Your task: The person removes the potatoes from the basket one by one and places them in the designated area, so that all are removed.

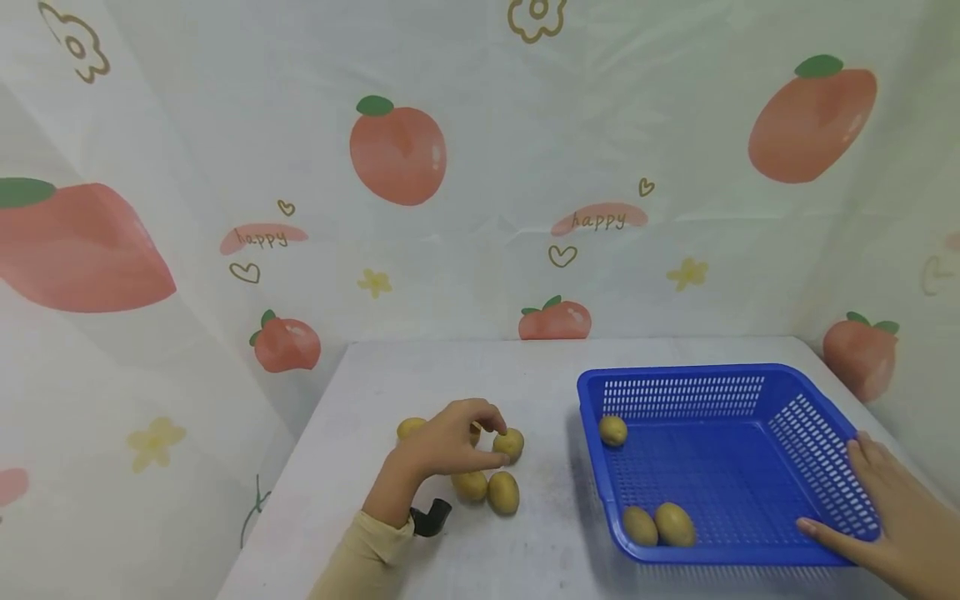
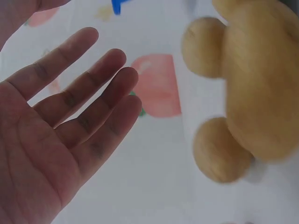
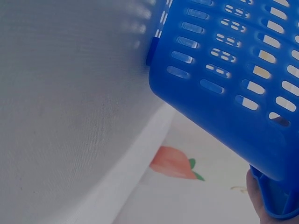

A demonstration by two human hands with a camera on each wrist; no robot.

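Observation:
Beside a small group of potatoes, my left hand (image 1: 457, 437) reaches over the table with thumb and fingers spread apart. The nearest potato (image 1: 510, 447) lies just past its fingertips; in the left wrist view the palm holds nothing. Other potatoes lie around and partly under the hand, including one potato (image 1: 503, 493) in front. My right hand (image 1: 900, 508) rests on the right front corner of a blue plastic basket (image 1: 705, 555), thumb over the front rim, fingers along the right rim. Inside are three potatoes, one potato (image 1: 612, 431) at the left wall.
A white table (image 1: 540, 542) carries everything. Printed white cloth (image 1: 480, 250) hangs behind it and at both sides. A black wrist strap or mount (image 1: 431, 518) sits at the left wrist, by the beige sleeve (image 1: 367, 550).

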